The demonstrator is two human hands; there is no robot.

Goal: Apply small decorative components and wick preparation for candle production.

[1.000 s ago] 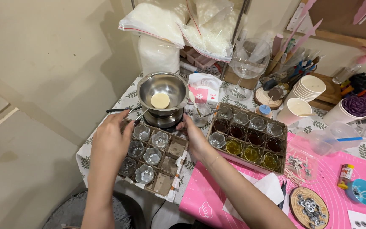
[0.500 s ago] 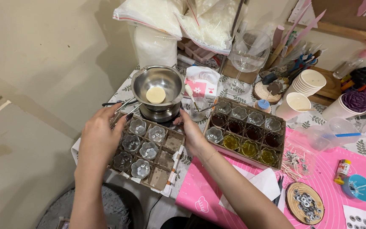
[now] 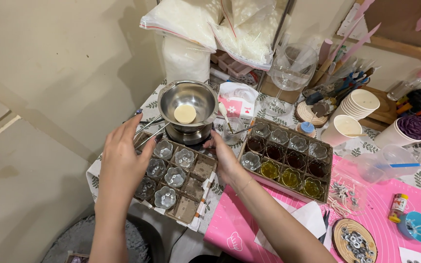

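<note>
Crowding the bench (image 3: 148,111), with its leaf-print cloth, is a pink silicone mat (image 3: 242,221) at the near right. On the bench's left end sits a cardboard divider tray (image 3: 177,178) holding small flower-shaped glass cups, some cells bare. The left hand (image 3: 123,163) lies along the tray's left edge with fingers spread and extended, covering the outer cells and pinching nothing. The right hand (image 3: 225,160) rests against the tray's right edge, fingers loosely curled toward the cardboard; whether it grips the rim cannot be told. Just right of that hand stands a second cardboard tray (image 3: 284,158) with cups of dark brown and yellow liquid. Behind the first tray, a steel melting bowl (image 3: 187,101) sits on a small heater and holds 1 pale round wax disc (image 3: 184,114). At the near right lies a wood slice (image 3: 354,239) covered with metal wick tabs.
</note>
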